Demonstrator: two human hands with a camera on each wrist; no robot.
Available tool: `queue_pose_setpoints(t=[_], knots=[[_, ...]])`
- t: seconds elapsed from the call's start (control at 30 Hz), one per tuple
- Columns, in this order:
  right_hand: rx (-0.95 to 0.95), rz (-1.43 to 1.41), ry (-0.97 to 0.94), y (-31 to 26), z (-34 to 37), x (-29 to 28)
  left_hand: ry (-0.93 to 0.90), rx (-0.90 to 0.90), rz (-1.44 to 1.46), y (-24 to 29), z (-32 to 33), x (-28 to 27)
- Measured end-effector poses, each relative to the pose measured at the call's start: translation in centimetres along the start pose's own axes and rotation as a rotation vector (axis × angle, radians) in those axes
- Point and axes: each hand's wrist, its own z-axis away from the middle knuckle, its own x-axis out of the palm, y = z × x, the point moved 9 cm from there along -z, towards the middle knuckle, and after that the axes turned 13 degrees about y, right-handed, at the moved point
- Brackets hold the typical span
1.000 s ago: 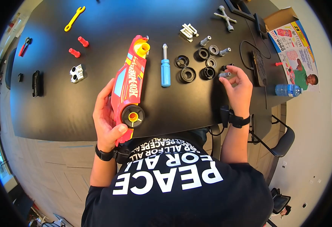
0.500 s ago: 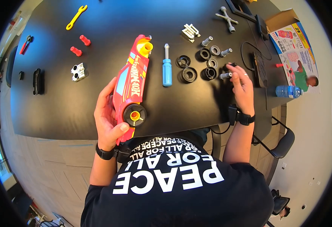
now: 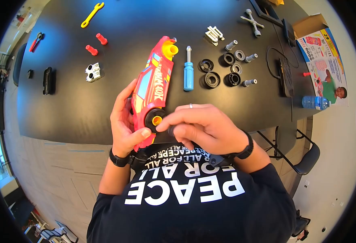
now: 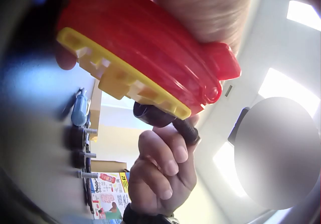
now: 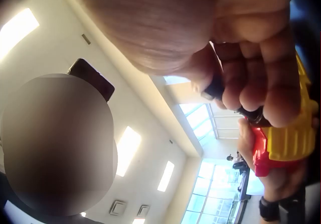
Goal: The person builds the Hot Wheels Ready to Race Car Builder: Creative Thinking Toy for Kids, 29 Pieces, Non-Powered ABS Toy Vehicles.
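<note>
My left hand (image 3: 123,117) grips a red and yellow toy car (image 3: 151,87) by its side, thumb across the end near my body. A black wheel (image 3: 149,120) with a yellow hub is on the car's side. My right hand (image 3: 210,129) has its thumb and finger pinched around a small black part (image 3: 171,130), ridged in the left wrist view (image 4: 186,131). It is close beside the wheel, fingertips overlapping it in the head view. A blue screwdriver (image 3: 189,77) lies beyond the hands.
Black wheels (image 3: 212,80), grey rings (image 3: 239,55) and grey bolts (image 3: 249,83) lie right of the screwdriver. Red pegs (image 3: 91,50), a silver engine-like block (image 3: 93,72) and a yellow wrench (image 3: 92,15) lie left. A water bottle (image 3: 316,103) and printed box (image 3: 324,60) are far right.
My right hand picked up the small black part at the table's right side and brought it left to the car's wheel. My left hand keeps hold of the car.
</note>
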Motion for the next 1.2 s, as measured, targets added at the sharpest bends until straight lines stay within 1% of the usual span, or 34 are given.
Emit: queue_pose_setpoints(t=[0.03, 0.07, 0.13, 0.17, 0.4, 0.5, 0.57, 0.6, 0.63, 0.67, 0.7, 0.77, 0.8, 0.87, 0.9, 0.93, 0.97, 1.0, 1.1, 1.2], knots=[[0.237, -0.137, 0.005, 1.8, 0.0, 0.5, -0.003, 0.01, -0.004, -0.2, 0.1, -0.2], [0.237, -0.138, -0.004, 2.0, -0.1, 0.7, -0.013, 0.031, -0.009, -0.5, 0.2, -0.4], [0.152, -0.079, 0.084, 2.0, -0.6, 0.0, -0.032, 0.054, -0.071, -0.4, 0.4, -0.5], [0.165, -0.024, 0.078, 1.7, -0.6, -0.1, -0.028, 0.054, -0.072, -0.4, 0.4, -0.5], [0.202, -0.061, 0.119, 1.8, 0.1, -0.9, -0.025, 0.038, -0.06, -0.4, 0.3, -0.3], [0.153, -0.01, 0.123, 2.5, -0.5, -0.4, -0.032, 0.056, -0.072, -0.3, 0.2, -0.3], [0.005, 0.242, 0.181, 1.9, -0.9, -0.5, -0.038, 0.074, -0.085, -0.1, 0.1, -0.2], [0.004, 0.242, 0.18, 2.1, -0.9, -0.3, -0.028, 0.047, -0.059, -0.2, 0.1, -0.2], [-0.07, 0.223, 0.206, 1.7, -0.9, -0.2, -0.017, 0.02, -0.034, -0.3, 0.1, -0.2], [-0.143, 0.202, 0.232, 1.4, -0.8, -0.2, -0.015, 0.021, -0.034, -0.3, 0.2, -0.2], [-0.144, 0.201, 0.23, 1.9, -0.8, -0.1, -0.014, 0.038, -0.034, -0.2, 0.1, -0.3], [-0.443, 0.272, 0.339, 0.6, -0.1, -0.5, -0.016, 0.053, -0.034, -0.1, 0.1, -0.3], [-0.442, 0.272, 0.339, 1.1, 0.2, -1.3, -0.012, 0.048, -0.039, -0.2, 0.1, -0.3], [-0.469, 0.218, 0.245, 1.7, 1.3, -2.9, -0.008, 0.042, -0.042, -0.1, 0.2, -0.4], [-0.467, 0.218, 0.243, 1.8, 1.5, -3.3, 0.003, 0.016, -0.027, -0.1, 0.2, -0.3], [-0.42, 0.167, 0.277, 2.2, 1.6, -3.9, 0.013, -0.01, -0.013, -0.2, 0.2, -0.3], [-0.373, 0.115, 0.312, 2.5, 1.7, -4.5, 0.012, -0.013, -0.012, -0.2, 0.2, -0.3], [-0.371, 0.119, 0.317, 2.5, 1.8, -4.7, 0.012, -0.001, -0.022, -0.2, 0.2, -0.3], [-0.388, 0.203, 0.382, 2.1, 2.0, -6.4, 0.003, 0.003, -0.034, 0.0, 0.2, -0.2], [-0.449, 0.45, 0.53, 1.0, 2.8, -10.1, 0.012, 0.014, -0.048, -0.1, 0.1, -0.2]])
